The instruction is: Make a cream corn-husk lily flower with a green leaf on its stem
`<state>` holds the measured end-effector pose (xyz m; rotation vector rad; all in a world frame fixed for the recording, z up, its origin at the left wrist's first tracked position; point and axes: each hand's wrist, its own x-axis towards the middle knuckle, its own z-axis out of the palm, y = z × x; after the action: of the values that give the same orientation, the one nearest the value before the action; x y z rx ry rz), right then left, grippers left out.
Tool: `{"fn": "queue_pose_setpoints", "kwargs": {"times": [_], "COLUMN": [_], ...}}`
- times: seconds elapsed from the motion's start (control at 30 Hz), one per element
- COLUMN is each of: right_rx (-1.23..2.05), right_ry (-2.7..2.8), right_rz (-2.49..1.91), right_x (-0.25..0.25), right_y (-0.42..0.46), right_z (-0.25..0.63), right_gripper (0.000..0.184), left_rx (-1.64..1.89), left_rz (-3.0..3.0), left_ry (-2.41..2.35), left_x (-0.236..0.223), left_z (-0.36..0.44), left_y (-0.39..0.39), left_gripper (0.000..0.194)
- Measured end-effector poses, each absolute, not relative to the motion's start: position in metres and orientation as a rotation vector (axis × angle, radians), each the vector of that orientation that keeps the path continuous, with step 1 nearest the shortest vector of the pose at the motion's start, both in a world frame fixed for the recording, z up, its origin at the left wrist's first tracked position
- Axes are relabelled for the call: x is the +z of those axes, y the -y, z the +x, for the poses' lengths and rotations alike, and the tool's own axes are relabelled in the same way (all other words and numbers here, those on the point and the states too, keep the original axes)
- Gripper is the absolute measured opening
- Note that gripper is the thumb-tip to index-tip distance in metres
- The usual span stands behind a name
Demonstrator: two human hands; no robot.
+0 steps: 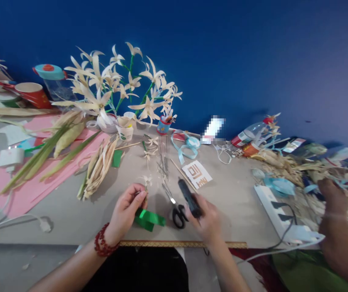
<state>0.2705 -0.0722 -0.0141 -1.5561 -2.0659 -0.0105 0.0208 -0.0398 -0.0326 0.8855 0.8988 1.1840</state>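
My left hand (129,209) pinches a small pale husk flower (146,181) by its short stem, petals upward. A strip of shiny green ribbon (151,219) hangs at its fingertips; whether the fingers grip it too is hidden. My right hand (206,217) is wrapped round a black elongated tool (189,196), its narrow end pointing away and to the left. Between the hands lie scissors (179,217) with black handles, right beside the right fingers. Beyond them are thin wires (164,160) and loose small husk flowers (151,153).
Husk flowers (100,77) on green stems stand at the back. Bundled husks (100,166) and pink paper (79,174) lie left. Blue ribbon (181,152) and a printed card (197,174) lie ahead. On the right are a power strip (268,211) and another person's arm (335,219).
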Motion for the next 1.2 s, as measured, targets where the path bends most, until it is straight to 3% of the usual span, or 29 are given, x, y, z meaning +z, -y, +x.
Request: {"fn": "queue_pose_setpoints", "kwargs": {"times": [0.17,0.47,0.53,0.67,0.77,0.87,1.2], "right_rx": [-0.287,-0.161,0.031,0.94,1.429,1.526,1.444], "right_ry": [2.063,2.178,2.058,1.781,1.33,0.936,0.633], "right_rz": [-1.883,-1.839,-1.697,-1.344,-1.18,-1.125,-0.923], "right_x": [-0.022,-0.009,-0.002,-0.007,-0.021,-0.029,-0.007], "right_y": [0.061,0.06,0.071,0.087,0.089,0.088,0.087], "right_z": [0.32,0.33,0.303,0.232,0.193,0.173,0.17], "right_gripper": [0.032,0.042,0.035,0.048,0.042,0.028,0.025], "left_rx": [1.188,1.243,1.267,1.323,1.358,1.395,1.3], "left_rz": [0.881,0.842,0.829,0.79,0.779,0.779,0.899], "left_ry": [-0.907,-0.902,-0.897,-0.9,-0.915,-0.929,-0.932], "left_x": [-0.033,-0.035,-0.036,-0.035,-0.034,-0.033,-0.027], "left_z": [0.022,0.023,0.023,0.025,0.026,0.025,0.028], "left_y": [0.039,0.039,0.039,0.04,0.04,0.04,0.049], "left_gripper": [0.022,0.023,0.021,0.02,0.019,0.018,0.017]}}
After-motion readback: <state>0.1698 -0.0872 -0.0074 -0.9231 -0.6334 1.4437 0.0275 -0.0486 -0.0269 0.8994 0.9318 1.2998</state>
